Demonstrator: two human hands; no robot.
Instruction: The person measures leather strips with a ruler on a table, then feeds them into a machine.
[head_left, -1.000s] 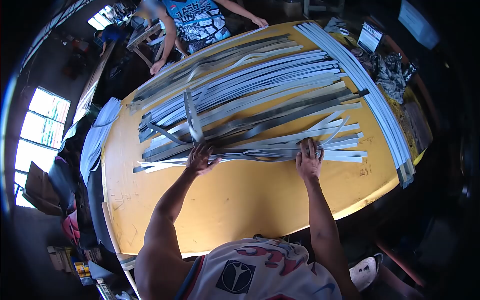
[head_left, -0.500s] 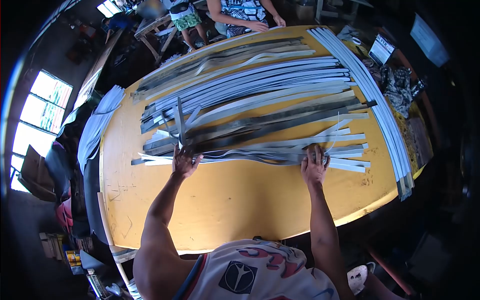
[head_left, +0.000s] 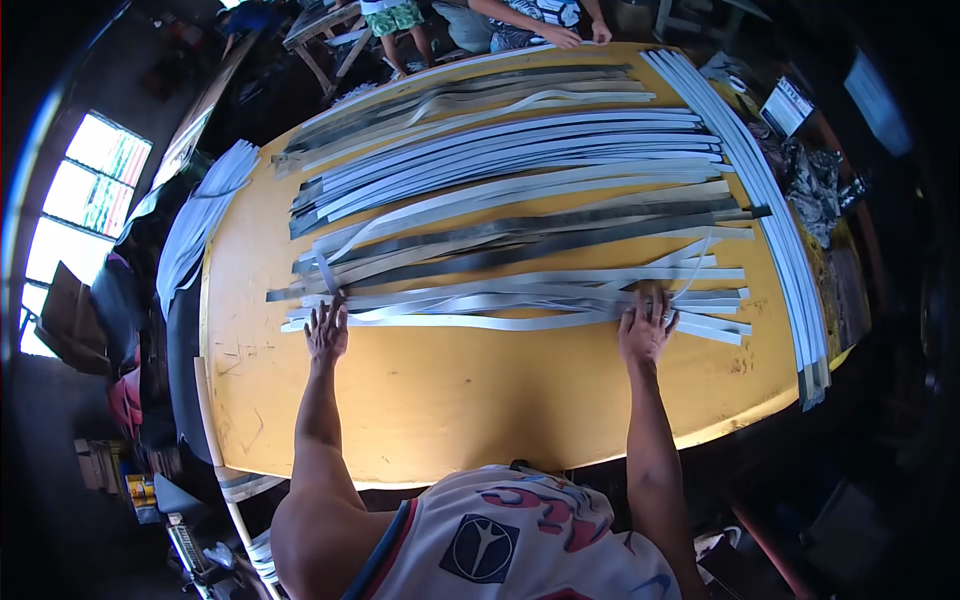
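Nearest me on the yellow table [head_left: 420, 400] lies a loose bundle of long, flat white and grey strips [head_left: 480, 305]. My left hand [head_left: 327, 332] rests on the bundle's left end, palm down with fingers stretched apart. Toward the other end, my right hand [head_left: 648, 330] lies over the strips with its fingers spread. One thin strip [head_left: 693, 265] curves up beside the right hand. A short pale strip end [head_left: 325, 272] sticks up just beyond my left fingers. Dark grey and tan strips [head_left: 530, 240] lie immediately behind the bundle.
Farther back are rows of white strips [head_left: 520, 150] and more dark strips [head_left: 450, 100]. Long white strips [head_left: 745, 170] run along the right edge; another bunch [head_left: 205, 215] hangs over the left edge. Across the table, a person's hands [head_left: 580, 36] are at the far edge.
The strips that stood up curled by my left hand now lie down, apart from a short end. My left hand has slid left and opened flat. My right hand stays on the bundle.
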